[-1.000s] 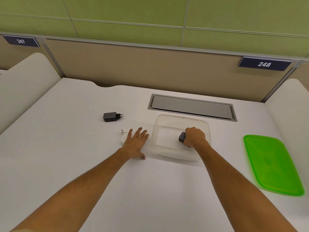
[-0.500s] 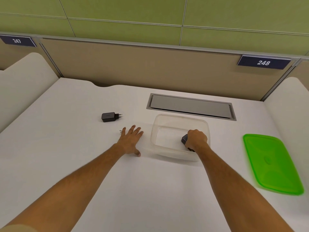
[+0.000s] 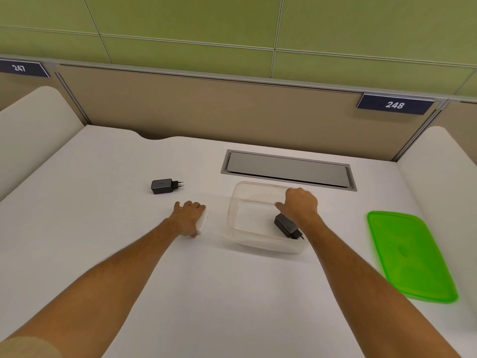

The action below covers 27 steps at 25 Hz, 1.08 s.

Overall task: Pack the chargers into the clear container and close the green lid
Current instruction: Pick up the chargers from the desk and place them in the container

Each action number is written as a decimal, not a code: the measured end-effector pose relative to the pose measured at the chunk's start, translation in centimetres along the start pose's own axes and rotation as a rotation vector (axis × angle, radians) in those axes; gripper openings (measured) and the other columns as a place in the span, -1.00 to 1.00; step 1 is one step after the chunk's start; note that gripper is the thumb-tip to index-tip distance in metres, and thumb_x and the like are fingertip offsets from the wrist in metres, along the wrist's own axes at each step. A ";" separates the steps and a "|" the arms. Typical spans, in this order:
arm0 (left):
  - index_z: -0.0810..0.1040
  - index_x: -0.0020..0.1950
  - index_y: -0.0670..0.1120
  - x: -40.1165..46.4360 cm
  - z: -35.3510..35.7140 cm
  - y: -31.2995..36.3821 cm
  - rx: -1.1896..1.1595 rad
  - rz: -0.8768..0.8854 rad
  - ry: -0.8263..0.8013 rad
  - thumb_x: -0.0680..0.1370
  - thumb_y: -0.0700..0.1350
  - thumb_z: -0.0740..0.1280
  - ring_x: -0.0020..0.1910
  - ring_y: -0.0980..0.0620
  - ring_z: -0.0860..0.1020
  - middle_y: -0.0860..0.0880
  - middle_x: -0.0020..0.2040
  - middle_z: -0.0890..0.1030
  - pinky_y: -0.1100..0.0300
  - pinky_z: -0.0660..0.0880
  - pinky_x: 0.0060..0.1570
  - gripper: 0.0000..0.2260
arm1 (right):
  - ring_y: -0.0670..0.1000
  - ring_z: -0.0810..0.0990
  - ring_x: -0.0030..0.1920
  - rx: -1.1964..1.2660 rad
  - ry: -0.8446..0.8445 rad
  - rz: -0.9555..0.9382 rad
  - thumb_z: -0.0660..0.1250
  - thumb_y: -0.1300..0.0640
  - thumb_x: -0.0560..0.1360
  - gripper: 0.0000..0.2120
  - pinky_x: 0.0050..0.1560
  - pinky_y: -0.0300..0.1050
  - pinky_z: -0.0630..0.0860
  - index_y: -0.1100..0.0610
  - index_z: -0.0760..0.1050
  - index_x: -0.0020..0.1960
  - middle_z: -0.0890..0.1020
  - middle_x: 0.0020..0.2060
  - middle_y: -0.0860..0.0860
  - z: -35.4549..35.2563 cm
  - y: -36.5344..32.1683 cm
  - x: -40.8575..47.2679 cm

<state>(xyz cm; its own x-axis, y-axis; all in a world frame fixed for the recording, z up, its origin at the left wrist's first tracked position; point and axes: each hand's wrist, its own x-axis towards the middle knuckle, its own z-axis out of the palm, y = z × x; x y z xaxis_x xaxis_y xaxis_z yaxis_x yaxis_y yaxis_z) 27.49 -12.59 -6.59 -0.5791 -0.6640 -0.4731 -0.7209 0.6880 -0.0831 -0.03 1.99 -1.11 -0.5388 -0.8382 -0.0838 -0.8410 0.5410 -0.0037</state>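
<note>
One packed: black charger (image 3: 287, 226) lying inside clear container (image 3: 263, 244)
Hands: right hand (image 3: 300, 205) hovering empty, loosely curled; left hand (image 3: 189, 215) closing over white charger (image 3: 204, 221)
Waiting: second black charger (image 3: 163, 186) sitting on desk (image 3: 103, 241), green lid (image 3: 410, 257) off

White desk (image 3: 232, 293) with packing items spread across it

A grey cable hatch (image 3: 287, 170) is set flush into the far side; just in front of it stands the clear container (image 3: 241, 239); well to its right the green lid (image 3: 410, 257) lies flat near the desk's right edge; a black charger (image 3: 162, 186) lies on its side to the left, prongs pointing right; nearer, between it and the container, a white charger (image 3: 204, 220) lies mostly covered by the left hand (image 3: 189, 215).
</note>
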 end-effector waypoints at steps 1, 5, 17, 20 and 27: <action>0.18 0.45 -0.05 -0.1 -0.1 0.1 -0.001 -0.005 0.007 0.34 0.03 0.50 0.40 -0.10 0.27 -0.04 0.41 0.34 -0.15 0.21 0.35 -0.22 | 0.05 0.47 -0.27 0.002 0.006 0.007 0.26 -0.13 0.49 -0.66 -0.31 -0.13 0.35 0.15 0.54 0.00 0.61 -0.20 0.05 -0.3 0.1 0.0; 0.26 0.39 -0.06 -0.7 -0.7 0.2 -0.075 -0.042 0.056 0.34 0.02 0.48 0.30 -0.11 0.33 -0.04 0.32 0.39 -0.08 0.37 0.18 -0.30 | 0.05 0.45 -0.26 0.029 0.026 0.029 0.24 -0.10 0.52 -0.68 -0.28 -0.13 0.36 0.15 0.53 0.02 0.63 -0.15 0.06 -0.9 0.9 -0.3; 0.30 0.37 -0.05 -2.4 -10.2 5.3 -0.215 0.085 0.471 0.29 0.04 0.52 0.20 -0.13 0.42 -0.06 0.28 0.48 -0.03 0.44 0.02 -0.27 | 0.14 0.60 -0.08 0.083 0.049 0.078 0.21 -0.05 0.52 -0.69 -0.22 -0.13 0.39 0.16 0.53 0.05 0.64 -0.06 0.09 -1.0 3.0 -1.7; 0.31 0.37 -0.05 -2.2 -11.3 8.0 -0.178 0.186 0.492 0.28 0.07 0.52 0.17 -0.12 0.44 -0.06 0.26 0.49 -0.01 0.45 0.02 -0.27 | 0.12 0.56 -0.16 0.107 0.093 0.087 0.20 -0.05 0.53 -0.69 -0.24 -0.14 0.38 0.16 0.55 0.03 0.65 -0.10 0.09 -1.1 3.4 -1.9; 0.44 0.18 -0.07 -0.2 -10.5 12.5 -0.100 0.295 0.168 0.25 0.09 0.54 0.13 -0.10 0.49 -0.06 0.14 0.53 0.07 0.45 -0.06 -0.41 | 0.17 0.57 -0.19 0.126 0.174 0.077 0.18 -0.04 0.53 -0.70 -0.27 -0.13 0.36 0.18 0.53 -0.05 0.65 -0.16 0.11 -1.7 4.4 -2.3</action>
<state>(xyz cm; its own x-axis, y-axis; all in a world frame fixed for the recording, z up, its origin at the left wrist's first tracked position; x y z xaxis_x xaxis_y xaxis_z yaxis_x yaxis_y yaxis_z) 14.60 -6.93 1.71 -0.8167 -0.4854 -0.3120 -0.5419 0.8310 0.1257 -2.52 6.19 0.76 -0.6108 -0.7873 0.0843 -0.7901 0.5991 -0.1296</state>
